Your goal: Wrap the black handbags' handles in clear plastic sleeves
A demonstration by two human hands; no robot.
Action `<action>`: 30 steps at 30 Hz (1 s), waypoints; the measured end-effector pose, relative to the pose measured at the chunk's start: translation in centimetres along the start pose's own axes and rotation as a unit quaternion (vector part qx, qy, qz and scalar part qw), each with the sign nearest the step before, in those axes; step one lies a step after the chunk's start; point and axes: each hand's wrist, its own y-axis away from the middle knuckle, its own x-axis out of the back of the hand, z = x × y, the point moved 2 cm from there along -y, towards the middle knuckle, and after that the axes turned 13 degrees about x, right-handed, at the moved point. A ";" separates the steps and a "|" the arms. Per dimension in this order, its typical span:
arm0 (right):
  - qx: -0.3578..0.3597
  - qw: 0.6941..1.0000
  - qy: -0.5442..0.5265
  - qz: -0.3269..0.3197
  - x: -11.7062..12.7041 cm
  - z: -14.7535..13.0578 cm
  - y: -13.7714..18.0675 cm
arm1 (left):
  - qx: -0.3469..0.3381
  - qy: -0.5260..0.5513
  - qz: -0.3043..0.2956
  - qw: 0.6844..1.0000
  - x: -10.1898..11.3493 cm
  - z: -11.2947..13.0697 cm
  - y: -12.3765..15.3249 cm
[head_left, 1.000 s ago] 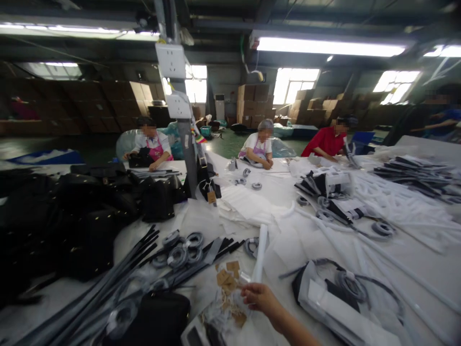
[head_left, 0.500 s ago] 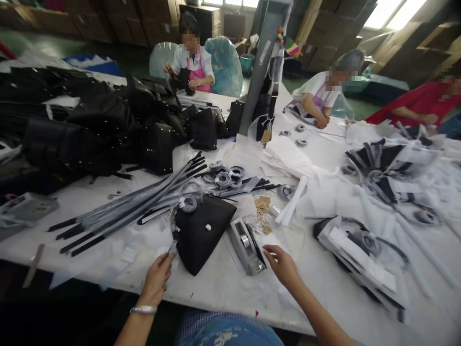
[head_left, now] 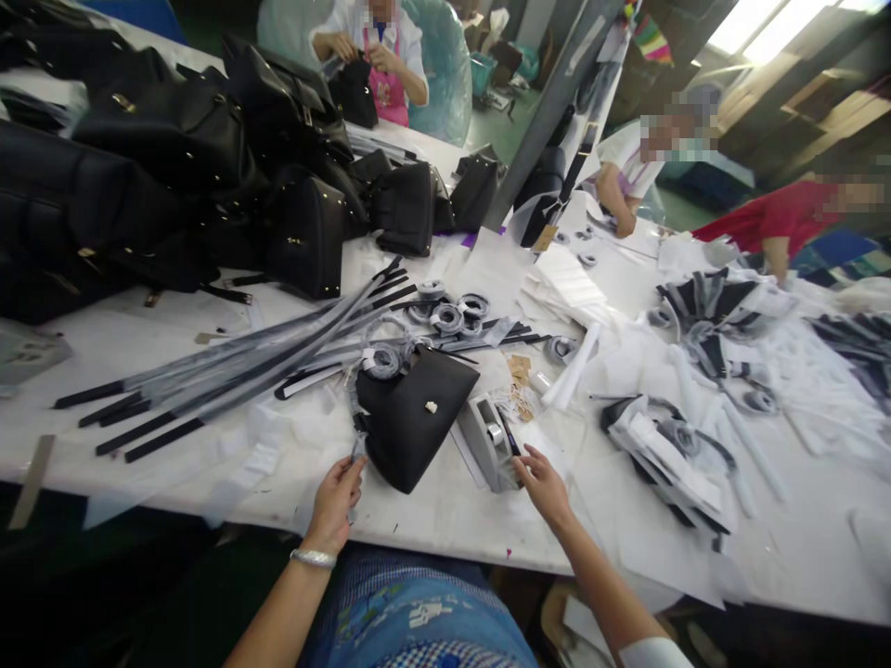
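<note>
A black handbag (head_left: 424, 417) with a small metal clasp lies on the table in front of me. At its left side my left hand (head_left: 338, 501) is closed, pinching the end of a strap wrapped in clear film (head_left: 357, 443). A grey tape dispenser (head_left: 487, 436) with a roll in it stands just right of the bag. My right hand (head_left: 545, 484) is at the dispenser's near end, fingers bent and apart, fingertips at or very near its edge. Whether a piece of tape is between them is too small to see. A coiled wrapped strap (head_left: 382, 360) rests by the bag's upper left.
Long wrapped straps (head_left: 243, 362) lie to the left, with coiled straps (head_left: 446, 318) behind the bag. Many black bags (head_left: 306, 232) are piled at the back left. A grey post (head_left: 549, 121) rises beyond. Another wrapped bag (head_left: 668, 464) lies right. Co-workers sit across the table.
My view has tilted down and shifted. My right hand has come closer to the tape dispenser's near end. My left hand keeps its pinch on the strap beside the bag.
</note>
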 end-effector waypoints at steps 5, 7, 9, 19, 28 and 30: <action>-0.054 0.997 -0.056 -0.021 0.1 -0.2 0.0 | 0.003 0.003 -0.014 1.000 0.2 0.0 -0.2; -0.064 0.995 -0.078 -0.023 0.2 -0.3 0.2 | 0.002 0.005 -0.014 1.000 0.2 0.1 -0.1; -0.073 0.993 -0.095 -0.026 0.4 -0.3 0.2 | -0.001 0.008 -0.009 1.000 0.2 0.1 0.1; -0.106 0.985 -0.137 -0.020 0.7 -0.8 -0.3 | 0.003 0.014 0.008 1.000 0.0 -0.1 0.2; -0.114 0.975 -0.191 -0.001 2.5 -3.1 1.3 | 0.021 0.009 -0.014 1.000 0.4 0.6 0.2; -0.135 0.969 -0.209 -0.011 2.9 -3.6 1.3 | 0.025 0.004 -0.015 1.000 0.4 0.7 0.2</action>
